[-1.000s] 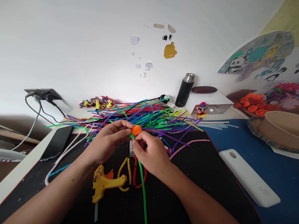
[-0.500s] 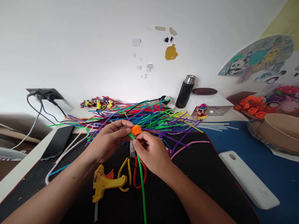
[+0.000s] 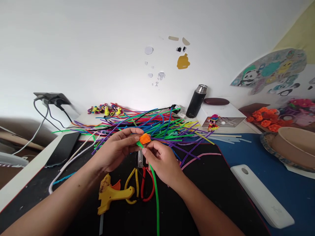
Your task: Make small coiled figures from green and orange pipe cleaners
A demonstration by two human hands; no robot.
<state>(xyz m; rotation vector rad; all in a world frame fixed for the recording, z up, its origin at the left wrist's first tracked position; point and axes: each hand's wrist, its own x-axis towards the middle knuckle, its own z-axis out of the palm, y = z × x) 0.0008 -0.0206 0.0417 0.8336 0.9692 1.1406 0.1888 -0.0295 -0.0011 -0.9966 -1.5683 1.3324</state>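
My left hand (image 3: 120, 146) pinches the base of a small orange fuzzy piece (image 3: 145, 138), where green shows just under it. My right hand (image 3: 162, 160) is closed on a green pipe cleaner (image 3: 157, 193) right below the orange piece; its long end hangs down toward the front of the mat. Whether the green and orange parts are joined is hidden by my fingers. Beneath my hands lie red-handled scissors (image 3: 153, 186), a tool with yellow handles (image 3: 127, 183) and a yellow glue gun (image 3: 110, 193) with a clear stick.
Behind my hands spreads a heap of coloured pipe cleaners (image 3: 157, 123). A black thermos (image 3: 196, 101) and a white box (image 3: 221, 111) with a small figure (image 3: 213, 123) stand at the back. Left lies a black phone (image 3: 62, 149); right, a white oblong device (image 3: 262, 196).
The view has tilted up slightly. Both hands keep their grip around the orange piece, and the hanging green end has swung a little to the right.
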